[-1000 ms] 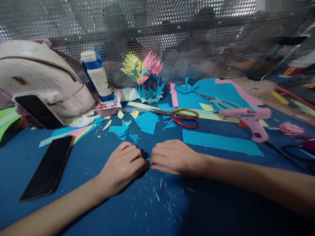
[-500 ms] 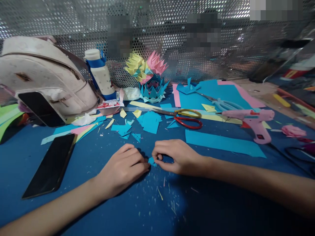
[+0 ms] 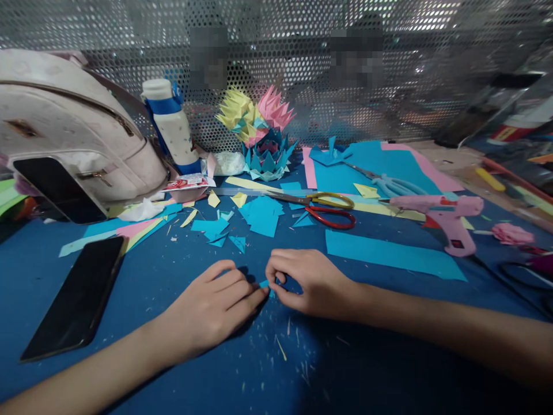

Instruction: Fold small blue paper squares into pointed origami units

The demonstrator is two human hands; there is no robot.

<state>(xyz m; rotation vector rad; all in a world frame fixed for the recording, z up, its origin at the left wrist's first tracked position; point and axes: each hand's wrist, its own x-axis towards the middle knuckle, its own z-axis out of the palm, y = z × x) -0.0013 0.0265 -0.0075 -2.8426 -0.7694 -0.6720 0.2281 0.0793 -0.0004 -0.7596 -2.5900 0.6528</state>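
A small piece of blue paper (image 3: 264,284) lies between my two hands, mostly covered by fingertips. My left hand (image 3: 220,300) rests on the table with its fingers closed on the paper's left side. Thumb and forefinger of my right hand (image 3: 305,280) pinch the right side. Just beyond the hands are cut blue paper pieces (image 3: 262,214) in a loose pile. Scissors (image 3: 330,208) with one yellow and one red handle lie behind my right hand. A blue paper strip (image 3: 393,253) lies to its right.
A black phone (image 3: 78,297) lies at left, before a pale backpack (image 3: 82,132) and a bottle (image 3: 173,127). Folded paper flowers (image 3: 268,153) stand at the back. At right are a pink glue gun (image 3: 449,219), pliers (image 3: 395,185) and blue sheets (image 3: 367,161).
My left fingertips have shifted slightly right, closer to my right hand, and cover more of the blue paper. The view has moved a little.
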